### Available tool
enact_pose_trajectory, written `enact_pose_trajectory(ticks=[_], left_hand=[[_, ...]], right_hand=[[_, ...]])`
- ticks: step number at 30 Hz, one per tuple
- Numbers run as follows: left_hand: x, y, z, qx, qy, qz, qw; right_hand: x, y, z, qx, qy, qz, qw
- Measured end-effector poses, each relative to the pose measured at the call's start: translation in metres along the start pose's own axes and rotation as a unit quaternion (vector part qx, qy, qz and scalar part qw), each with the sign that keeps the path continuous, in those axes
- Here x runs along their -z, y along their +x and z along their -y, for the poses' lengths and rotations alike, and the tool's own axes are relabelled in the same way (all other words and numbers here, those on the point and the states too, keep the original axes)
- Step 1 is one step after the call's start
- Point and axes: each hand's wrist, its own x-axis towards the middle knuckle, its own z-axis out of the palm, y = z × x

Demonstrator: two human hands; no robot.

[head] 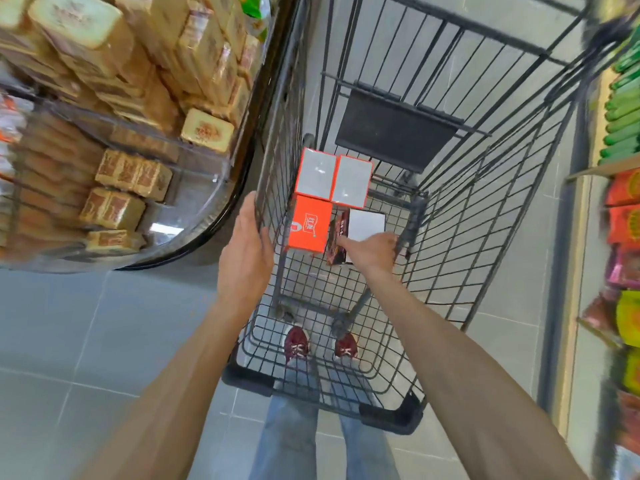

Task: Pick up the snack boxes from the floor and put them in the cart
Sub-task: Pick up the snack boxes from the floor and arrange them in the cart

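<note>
I look straight down into a black wire shopping cart (460, 216). Two orange-edged boxes with pale grey faces (317, 173) (351, 180) lie side by side on its bottom. Just below them lies an orange snack box (308, 225). A dark red box with a white face (365, 221) lies to the right of that orange box. My right hand (372, 251) reaches into the basket and grips the dark red box, thumb pointing left and fingers curled over its right edge. My left hand (247, 247) rests flat against the cart's left wire side, fingers straight.
A round clear display stand (194, 216) stacked with tan packaged boxes crowds the cart's left side. Shelves (585, 171) of green, orange and yellow packets line the right. Grey floor tiles (86, 323) lie at lower left. My red shoes (296, 342) show through the cart's mesh.
</note>
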Motion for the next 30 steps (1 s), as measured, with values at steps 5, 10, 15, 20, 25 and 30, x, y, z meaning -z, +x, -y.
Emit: enact_pose_trajectory(ticks=[5,10,15,20,25,30], left_hand=[[-0.002,0.002,0.003,0.028,-0.012,0.002,1.000],[0.000,0.001,-0.001,0.049,-0.029,0.015,0.998],[0.000,0.002,-0.002,0.063,-0.027,0.020,0.997],[0.000,0.001,-0.001,0.042,0.001,0.010,0.999],[0.006,-0.004,-0.017,0.058,0.044,0.024,0.997],[0.014,-0.007,-0.065,0.080,0.134,0.043,0.987]], right_hand=[[-0.030,0.022,0.007,-0.016,0.058,0.002,0.998],[-0.049,0.030,0.002,-0.013,0.091,0.022,0.996],[-0.047,0.035,-0.006,-0.009,0.105,0.033,0.994],[-0.024,0.026,-0.007,0.002,0.075,0.104,0.992],[0.040,-0.006,-0.006,0.061,-0.002,0.119,0.991],[0.126,-0.043,0.000,0.097,-0.011,0.086,0.991]])
